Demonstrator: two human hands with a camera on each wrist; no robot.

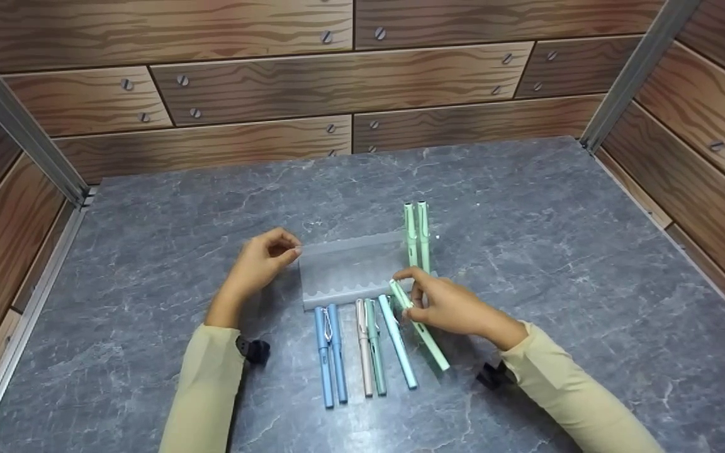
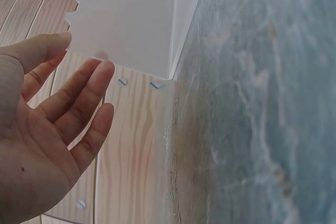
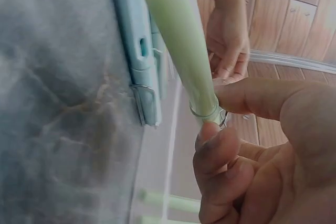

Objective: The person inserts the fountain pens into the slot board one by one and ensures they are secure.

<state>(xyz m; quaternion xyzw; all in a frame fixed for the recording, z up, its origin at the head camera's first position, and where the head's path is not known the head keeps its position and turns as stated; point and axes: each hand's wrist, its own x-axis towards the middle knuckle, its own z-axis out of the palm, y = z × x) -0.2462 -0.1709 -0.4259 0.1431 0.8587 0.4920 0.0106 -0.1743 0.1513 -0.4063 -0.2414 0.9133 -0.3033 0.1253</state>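
A clear plastic pen tray (image 1: pixel 350 294) with a scalloped edge stands on the table. My left hand (image 1: pixel 260 264) pinches its left end between thumb and fingers; the left wrist view shows the thumb at the tray's edge (image 2: pixel 121 30). Between thumb and fingers, my right hand (image 1: pixel 454 306) holds a light green pen (image 1: pixel 430 345), tilted over the table near the tray's front right corner. Two more light green pens (image 1: pixel 424 242) lie at the tray's right end. Just left of the held pen is a light blue pen (image 1: pixel 399 343), also visible in the right wrist view (image 3: pixel 137 51).
In front of the tray lie two blue pens (image 1: pixel 325 358), a pinkish-beige pen (image 1: pixel 364 352) and a darker green pen (image 1: pixel 376 352). Wood-patterned panels (image 1: pixel 337 82) with metal corner posts (image 1: pixel 633 69) enclose the grey marbled table (image 1: pixel 180 214) at the back and sides.
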